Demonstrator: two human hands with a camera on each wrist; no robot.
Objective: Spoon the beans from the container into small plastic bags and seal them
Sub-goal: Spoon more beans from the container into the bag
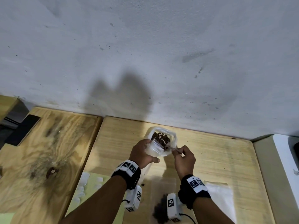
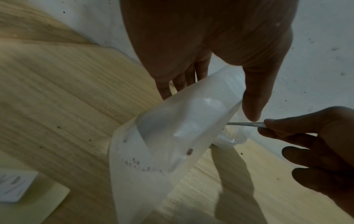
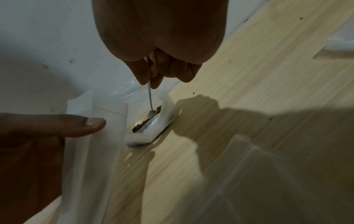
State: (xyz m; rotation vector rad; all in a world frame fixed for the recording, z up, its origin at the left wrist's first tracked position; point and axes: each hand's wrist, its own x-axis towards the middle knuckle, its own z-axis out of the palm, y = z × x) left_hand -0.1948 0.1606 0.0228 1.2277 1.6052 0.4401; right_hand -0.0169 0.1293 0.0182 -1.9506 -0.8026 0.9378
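The bean container (image 1: 173,139), a plastic-lined tub of dark beans (image 1: 161,137), stands near the wall on the light wooden table (image 1: 218,159). My left hand (image 1: 149,151) holds a small clear plastic bag (image 1: 155,148) mouth-up at the tub's near rim, thumb (image 2: 252,98) on one side and fingers behind. My right hand (image 1: 177,151) pinches the thin metal spoon (image 1: 172,148) by its handle. In the right wrist view the spoon (image 3: 150,98) has its bowl dipped among the beans (image 3: 145,121), just right of the bag (image 3: 99,136).
A bag with dark beans (image 1: 159,207) and flat clear bags (image 1: 163,183) lie close to me, white plastic sheets (image 1: 220,196) to their right. One loose bean (image 1: 143,184) lies by my left wrist. A green sheet (image 1: 92,189), a phone (image 1: 25,128) and the wall (image 1: 145,62) surround them.
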